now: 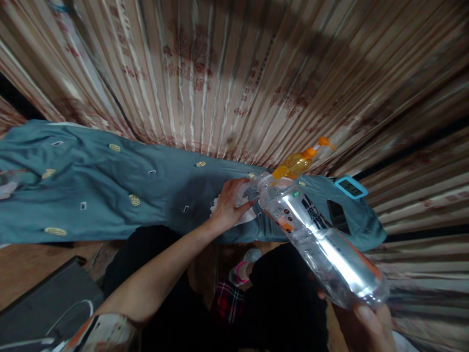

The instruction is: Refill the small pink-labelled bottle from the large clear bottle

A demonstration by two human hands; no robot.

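A large clear plastic bottle (322, 244) with a silver and orange label lies tilted across the right side, its neck pointing left and higher than its base. My right hand (370, 322) grips it at the base, partly cut off by the lower edge. My left hand (229, 203) curls around a small clear container (242, 195) at the bottle's mouth. Whether the two touch, I cannot tell; the container's shape is blurred. White crumpled paper (247, 217) lies under my left hand. Just behind the neck stands a yellow pump bottle (293, 166) with an orange top.
A teal patterned cloth (110, 190) covers the long narrow surface. On its right end are a dark phone (338, 216) and a blue-framed digital clock (351, 187). A pleated curtain (205, 73) hangs behind. A dark box (51, 298) with a white cable sits lower left.
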